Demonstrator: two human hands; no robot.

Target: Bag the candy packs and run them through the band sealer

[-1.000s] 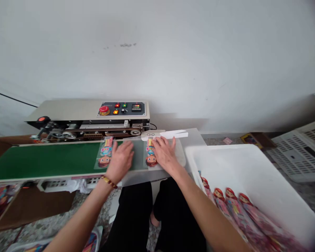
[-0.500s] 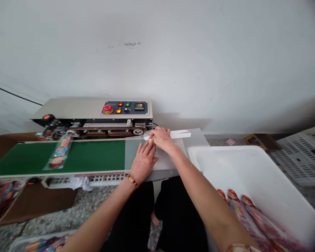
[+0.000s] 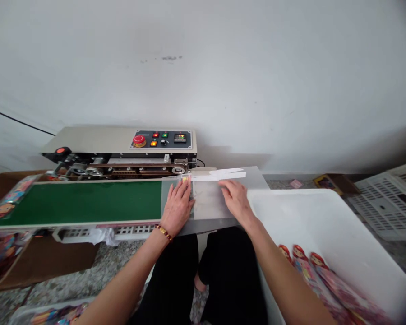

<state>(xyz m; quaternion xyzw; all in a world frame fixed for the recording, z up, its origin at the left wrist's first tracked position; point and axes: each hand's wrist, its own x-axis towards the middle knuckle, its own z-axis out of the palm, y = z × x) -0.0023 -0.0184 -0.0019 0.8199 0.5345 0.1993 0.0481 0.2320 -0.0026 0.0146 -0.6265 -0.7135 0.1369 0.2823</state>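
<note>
My left hand lies flat, fingers extended, over a clear plastic packet at the right end of the green belt. Only the packet's printed top edge shows beyond the fingertips, close to the sealing machine's intake roller; the hand covers most of the rest. My right hand hovers over the translucent sheet, apart from the packet. Its fingers are loosely bent, thumb apart, with nothing visible in them. White paper strips lie just beyond its fingertips.
A white bin at right holds red-haired doll packets. Another doll packet lies at the belt's left end, above a cardboard box. The sealing machine stands against the wall. A white crate sits far right.
My right hand has left the packet and moved right, its fingers loosening. The left hand has slid slightly left with the packet. The doll packet on the belt has travelled to the far left end.
</note>
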